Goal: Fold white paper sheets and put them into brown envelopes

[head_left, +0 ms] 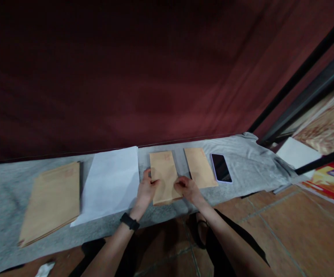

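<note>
A brown paper envelope (164,173) lies in front of me on the grey cloth, its long side pointing away from me. My left hand (147,188) grips its left edge, thumb on top and fingers curled at the side. At the opposite edge, my right hand (187,187) is closed with its fingertips pinched on the paper. Just right of that hand rests a second brown envelope (200,166), flat on the cloth. White paper sheets (112,181) lie left of my left hand.
A stack of larger brown envelopes (53,200) sits at the far left. The phone (221,168) in a light purple case lies on the grey cloth (247,169) at the right. Behind the narrow surface hangs a dark red curtain (155,96); black metal bars (302,73) stand at right.
</note>
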The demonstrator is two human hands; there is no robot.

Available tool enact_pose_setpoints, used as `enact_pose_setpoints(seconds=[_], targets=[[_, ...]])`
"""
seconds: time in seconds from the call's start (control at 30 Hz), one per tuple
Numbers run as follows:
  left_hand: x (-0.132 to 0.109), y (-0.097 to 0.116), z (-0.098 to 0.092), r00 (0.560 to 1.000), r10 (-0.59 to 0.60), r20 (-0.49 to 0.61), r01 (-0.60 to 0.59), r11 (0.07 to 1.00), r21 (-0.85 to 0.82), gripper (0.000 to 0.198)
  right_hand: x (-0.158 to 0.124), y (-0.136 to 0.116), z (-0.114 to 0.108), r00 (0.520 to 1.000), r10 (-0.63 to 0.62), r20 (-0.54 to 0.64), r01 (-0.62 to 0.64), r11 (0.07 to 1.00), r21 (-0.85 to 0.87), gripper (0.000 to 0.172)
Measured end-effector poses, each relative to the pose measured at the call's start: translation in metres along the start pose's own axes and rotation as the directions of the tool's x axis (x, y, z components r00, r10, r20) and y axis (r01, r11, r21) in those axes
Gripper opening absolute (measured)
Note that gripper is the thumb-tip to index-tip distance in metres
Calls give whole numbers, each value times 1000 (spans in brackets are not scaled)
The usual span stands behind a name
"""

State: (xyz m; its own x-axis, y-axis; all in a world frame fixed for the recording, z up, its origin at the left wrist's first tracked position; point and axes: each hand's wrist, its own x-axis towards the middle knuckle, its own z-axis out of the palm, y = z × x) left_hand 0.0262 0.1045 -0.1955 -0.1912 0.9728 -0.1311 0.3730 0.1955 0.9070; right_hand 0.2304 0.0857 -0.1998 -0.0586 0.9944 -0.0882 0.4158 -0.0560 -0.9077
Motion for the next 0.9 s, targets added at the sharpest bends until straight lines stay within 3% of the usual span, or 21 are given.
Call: enact_pose_setpoints(seconds=[0.07,0.17,0.27,0.37,0.47,0.67,0.77,0.9], targets=[[-2,1,0,998,62,-18,-58,979,195,67,0,-1,-1,999,-6,-32,3,997,-81,12],[-8,2,1,970,245,-9,-214,865,454,58,-1,-2,-2,997,7,-82,-23,981,-195,18],[-11,2,5,887,461,24,-385,712,587,48,-2,-3,-1,995,17,-98,-43,960,-277,25],[-11,1,13,805,573,153,-536,593,601,44,-1,-4,0,997,6,-78,-31,945,-326,28],[-11,-3,24,777,560,287,-604,534,591,45,1,-4,3,997,-7,-72,-20,929,-370,30],[11,-2,36,813,456,363,-568,479,669,50,5,-9,4,998,41,-41,-55,894,-444,32],[35,9,45,808,463,364,-566,440,697,53,4,-11,4,997,41,-62,-64,898,-435,31],[61,24,60,835,446,324,-522,452,723,54,4,-9,3,996,30,-78,-60,908,-415,31]])
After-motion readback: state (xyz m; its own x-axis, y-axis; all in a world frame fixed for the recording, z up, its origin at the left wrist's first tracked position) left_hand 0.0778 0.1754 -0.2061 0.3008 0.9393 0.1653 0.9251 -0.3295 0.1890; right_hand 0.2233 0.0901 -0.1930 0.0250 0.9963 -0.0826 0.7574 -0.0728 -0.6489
